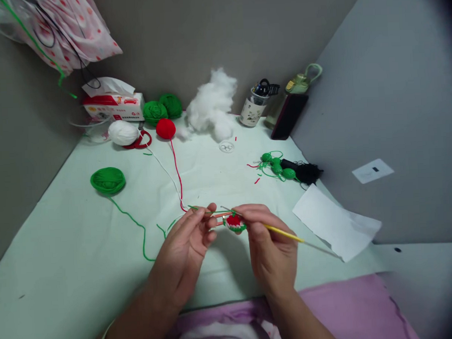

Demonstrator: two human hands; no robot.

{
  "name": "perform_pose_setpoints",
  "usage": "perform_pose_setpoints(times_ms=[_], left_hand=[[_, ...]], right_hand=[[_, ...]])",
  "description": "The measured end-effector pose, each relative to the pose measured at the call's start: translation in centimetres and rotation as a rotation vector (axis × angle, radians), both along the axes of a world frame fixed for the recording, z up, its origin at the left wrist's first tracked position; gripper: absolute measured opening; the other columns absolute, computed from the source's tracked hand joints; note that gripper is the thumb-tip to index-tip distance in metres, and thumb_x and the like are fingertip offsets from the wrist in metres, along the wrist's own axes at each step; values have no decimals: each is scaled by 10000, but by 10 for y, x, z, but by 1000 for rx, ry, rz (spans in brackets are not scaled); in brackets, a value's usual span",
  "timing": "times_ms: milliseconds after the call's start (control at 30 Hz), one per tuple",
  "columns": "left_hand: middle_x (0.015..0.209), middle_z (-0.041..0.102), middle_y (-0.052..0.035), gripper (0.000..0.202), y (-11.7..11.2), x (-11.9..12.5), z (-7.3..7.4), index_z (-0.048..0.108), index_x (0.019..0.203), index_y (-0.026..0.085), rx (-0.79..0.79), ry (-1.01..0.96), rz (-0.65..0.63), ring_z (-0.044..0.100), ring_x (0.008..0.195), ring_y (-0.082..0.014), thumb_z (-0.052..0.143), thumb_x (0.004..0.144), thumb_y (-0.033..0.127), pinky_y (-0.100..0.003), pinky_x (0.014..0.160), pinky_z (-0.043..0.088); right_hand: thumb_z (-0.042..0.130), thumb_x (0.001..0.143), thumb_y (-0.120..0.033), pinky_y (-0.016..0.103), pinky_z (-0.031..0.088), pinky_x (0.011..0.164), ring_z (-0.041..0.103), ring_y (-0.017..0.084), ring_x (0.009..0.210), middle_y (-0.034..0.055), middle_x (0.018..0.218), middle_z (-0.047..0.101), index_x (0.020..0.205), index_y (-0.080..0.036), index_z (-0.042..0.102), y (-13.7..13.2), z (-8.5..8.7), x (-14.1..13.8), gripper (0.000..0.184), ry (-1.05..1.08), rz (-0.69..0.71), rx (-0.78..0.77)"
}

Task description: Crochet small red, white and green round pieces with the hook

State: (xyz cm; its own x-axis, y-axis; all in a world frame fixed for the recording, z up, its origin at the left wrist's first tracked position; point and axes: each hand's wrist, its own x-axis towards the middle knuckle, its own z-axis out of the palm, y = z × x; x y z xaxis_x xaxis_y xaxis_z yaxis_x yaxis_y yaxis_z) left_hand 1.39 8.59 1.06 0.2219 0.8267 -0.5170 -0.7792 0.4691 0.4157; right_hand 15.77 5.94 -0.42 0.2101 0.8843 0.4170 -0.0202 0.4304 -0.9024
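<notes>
Crochetwork [235, 223] between hands [186, 236], nearer right hand [270, 245].

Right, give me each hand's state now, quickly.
Left hand: partly curled, thumb and finger pinching green yarn.
Right hand: closed, holding the yellow-handled hook.

Crochet piece [235, 222]: red centre, white and green edging
Crochet hook [283, 232]: yellow grip, slanting, tip up-left
Green yarn [219, 212]: stretched straight, piece's left

The light is dim, cool and diffuse, leaving the back wall [280, 32] grey and casting soft shadows on the pale cloth [82, 235]. Black vignetting darkens the right edge.
</notes>
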Motion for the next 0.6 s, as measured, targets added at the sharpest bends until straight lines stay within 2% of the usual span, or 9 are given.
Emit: perform_pose_setpoints(times_ms=[67,133,233,333,400,433,467,533,600], left_hand=[[913,710,-28,165,1,-2,4,665,806,115,-9,-30,-3,531,538,-10,638,966,91,-97,412,407],[822,668,9,188,2,-5,11,635,817,129,6,-83,-39,448,471,0,588,994,85,-94,365,327],[658,551,70,109,3,-11,16,660,937,174,142,-81,-99,453,467,-39,595,1025,177,-119,414,375],[605,549,52,216,1,-19,12,705,921,207,449,243,-96,547,566,-105,607,1038,359,-201,568,492],[679,662,18,161,-2,-23,6,735,930,223,643,614,-67,620,686,-141,672,1003,352,-246,699,520],[753,719,7,86,-4,-23,3,745,1000,237,702,763,-58,653,758,-155,718,973,314,-260,759,521],[850,763,-4,148,-5,-23,1,740,1090,250,735,846,-65,683,842,-170,752,945,279,-273,813,522],[1024,790,-20,305,-8,-18,-1,698,1214,268,712,821,-101,712,978,-187,780,920,263,-289,876,532],[1076,786,-21,327,-8,-11,1,674,1220,260,612,654,-139,724,994,-176,787,912,266,-277,864,552]], right_hand=[[662,1024,-280,334,598,866,731,192,1016,23,1023,818,1053,-341,826,3,-2,0,178,115,20,-47],[695,1006,-326,310,587,871,734,178,988,16,1003,826,1015,-332,834,5,-2,-2,140,199,48,-97],[741,973,-368,263,582,835,741,154,936,7,980,833,971,-319,840,5,1,-3,111,303,79,-151],[746,970,-367,233,578,805,743,136,907,-1,976,832,962,-309,840,5,3,-3,110,347,87,-168],[727,986,-354,228,575,822,738,129,923,-7,984,828,980,-309,835,5,3,-2,117,326,89,-151],[712,997,-343,234,575,840,735,131,940,-8,992,826,995,-312,833,4,3,-2,124,302,90,-134],[696,1009,-328,246,577,858,732,136,963,-7,1003,822,1015,-316,829,3,2,-2,134,269,87,-113],[669,1024,-282,279,585,880,726,155,1003,3,1023,812,1048,-321,825,1,2,-3,163,170,65,-66],[655,1026,-229,300,595,867,721,171,1023,18,1047,800,1074,-323,825,-3,3,-4,200,40,29,-23]])
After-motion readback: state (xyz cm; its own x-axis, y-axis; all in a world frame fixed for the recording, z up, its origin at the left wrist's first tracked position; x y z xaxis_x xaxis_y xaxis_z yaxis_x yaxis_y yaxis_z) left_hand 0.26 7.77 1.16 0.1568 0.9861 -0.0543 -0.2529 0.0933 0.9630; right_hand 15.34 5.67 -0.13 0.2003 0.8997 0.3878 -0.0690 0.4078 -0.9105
